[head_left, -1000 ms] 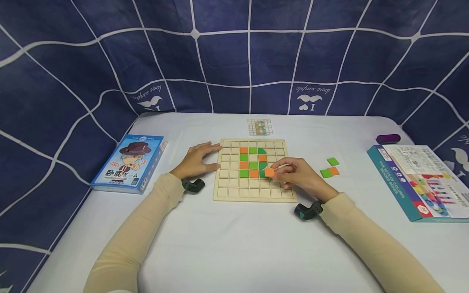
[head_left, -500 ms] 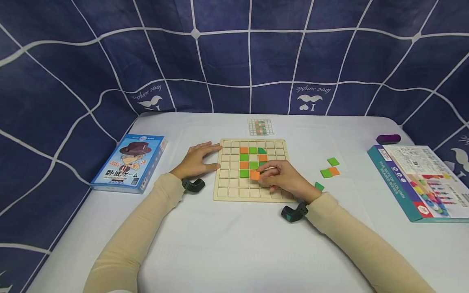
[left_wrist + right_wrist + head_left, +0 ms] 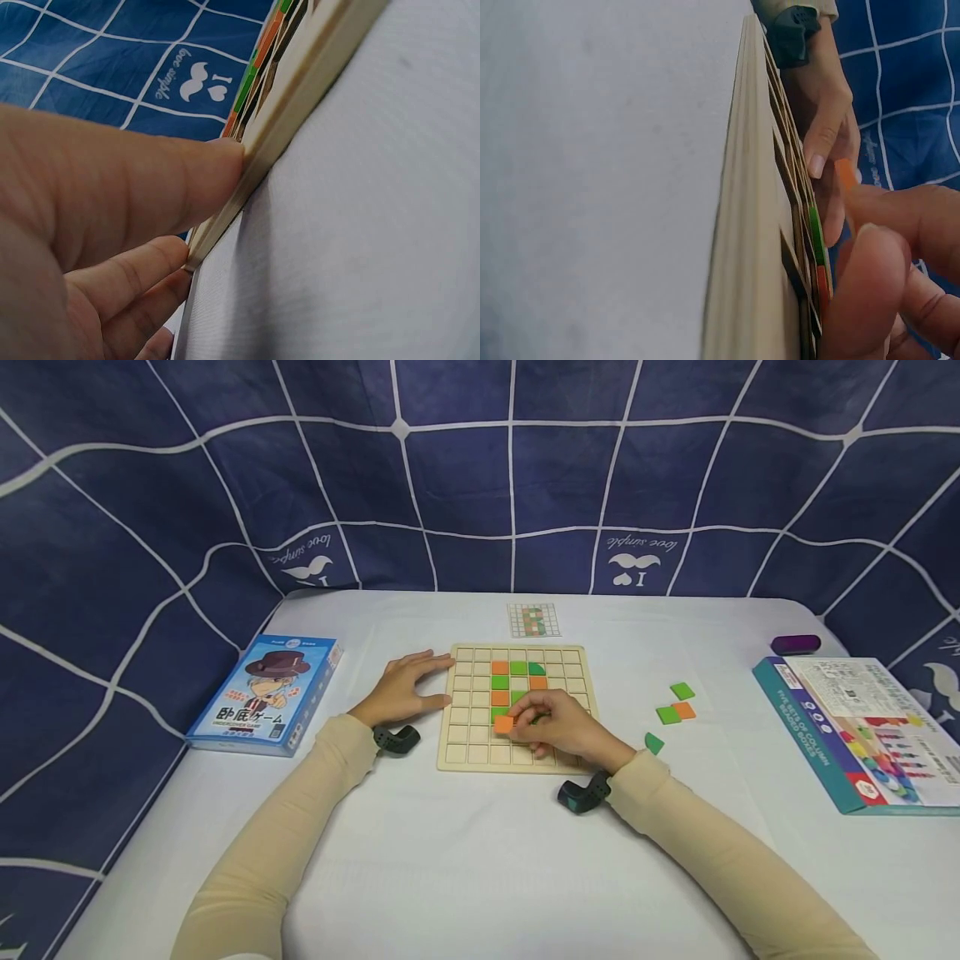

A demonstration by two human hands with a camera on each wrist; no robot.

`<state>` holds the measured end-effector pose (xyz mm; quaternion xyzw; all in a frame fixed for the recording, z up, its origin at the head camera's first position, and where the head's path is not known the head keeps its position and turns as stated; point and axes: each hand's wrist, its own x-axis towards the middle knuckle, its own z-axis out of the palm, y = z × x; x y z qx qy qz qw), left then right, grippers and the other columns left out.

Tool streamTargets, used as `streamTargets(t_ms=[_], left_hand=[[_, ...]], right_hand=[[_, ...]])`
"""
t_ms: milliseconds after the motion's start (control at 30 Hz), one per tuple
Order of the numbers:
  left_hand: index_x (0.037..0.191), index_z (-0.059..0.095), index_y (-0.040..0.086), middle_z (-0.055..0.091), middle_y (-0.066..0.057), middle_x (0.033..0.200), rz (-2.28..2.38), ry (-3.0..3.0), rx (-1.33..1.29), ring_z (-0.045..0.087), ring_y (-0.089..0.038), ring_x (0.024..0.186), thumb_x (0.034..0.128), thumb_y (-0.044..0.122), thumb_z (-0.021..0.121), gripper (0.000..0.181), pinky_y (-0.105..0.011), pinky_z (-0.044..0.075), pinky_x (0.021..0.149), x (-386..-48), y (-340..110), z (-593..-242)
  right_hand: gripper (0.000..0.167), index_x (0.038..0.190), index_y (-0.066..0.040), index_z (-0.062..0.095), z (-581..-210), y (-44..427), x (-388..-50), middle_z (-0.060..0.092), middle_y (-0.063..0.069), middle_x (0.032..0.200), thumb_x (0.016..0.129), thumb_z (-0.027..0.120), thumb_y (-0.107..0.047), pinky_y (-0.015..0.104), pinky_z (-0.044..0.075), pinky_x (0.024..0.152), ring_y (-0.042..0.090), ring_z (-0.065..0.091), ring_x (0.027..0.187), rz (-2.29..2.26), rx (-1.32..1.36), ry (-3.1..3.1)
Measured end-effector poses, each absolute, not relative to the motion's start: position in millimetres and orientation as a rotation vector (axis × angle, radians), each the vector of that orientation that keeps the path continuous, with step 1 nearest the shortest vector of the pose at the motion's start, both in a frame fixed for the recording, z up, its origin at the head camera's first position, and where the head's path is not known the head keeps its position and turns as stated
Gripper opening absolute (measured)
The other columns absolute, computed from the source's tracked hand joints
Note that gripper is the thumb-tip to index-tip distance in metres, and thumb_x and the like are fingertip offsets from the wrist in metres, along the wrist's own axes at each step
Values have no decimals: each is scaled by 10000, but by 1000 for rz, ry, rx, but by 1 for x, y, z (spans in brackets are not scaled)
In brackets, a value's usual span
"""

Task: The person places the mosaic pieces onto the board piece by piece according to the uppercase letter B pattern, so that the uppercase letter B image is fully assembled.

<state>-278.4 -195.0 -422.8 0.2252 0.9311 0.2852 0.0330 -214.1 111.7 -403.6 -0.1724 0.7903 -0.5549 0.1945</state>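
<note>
My right hand [image 3: 561,723] pinches an orange square tile [image 3: 503,725] between thumb and fingertips, just over the wooden grid board [image 3: 467,753]. In the right wrist view that tile [image 3: 846,174] stands raised above the board's surface. Green and orange tiles fill several cells in the board's middle, such as a green tile [image 3: 518,668] in the far row; my right hand hides some of them. At the board's left edge my left hand [image 3: 401,687] lies with fingers extended. The left wrist view has its thumb [image 3: 187,180] against the board's side.
Right of the board lie loose tiles: two green squares, an orange square [image 3: 683,710] and a rounded green piece [image 3: 654,742]. A small pattern card [image 3: 533,620] lies behind the board. Boxes stand left [image 3: 262,693] and right [image 3: 862,735], near a purple case [image 3: 795,645].
My right hand has moved left across the board with the orange tile, from the pattern's right side to its lower left. The rounded green piece has come into view. My left hand stays put.
</note>
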Motion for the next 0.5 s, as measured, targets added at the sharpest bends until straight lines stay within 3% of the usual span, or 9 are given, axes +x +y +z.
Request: streamTargets(t_ms=[500], left_hand=[[1594,544,90,465,-118,1685,887,2861,681,288,-358,1623,963,323,783,713,-575,150,1304,-277,-195,-422]], right_hand=[[218,1129,32,748,-403,106,-212,600,23,755,924,818,4,197,471,472,104,541,483,-1395,-569,2377]])
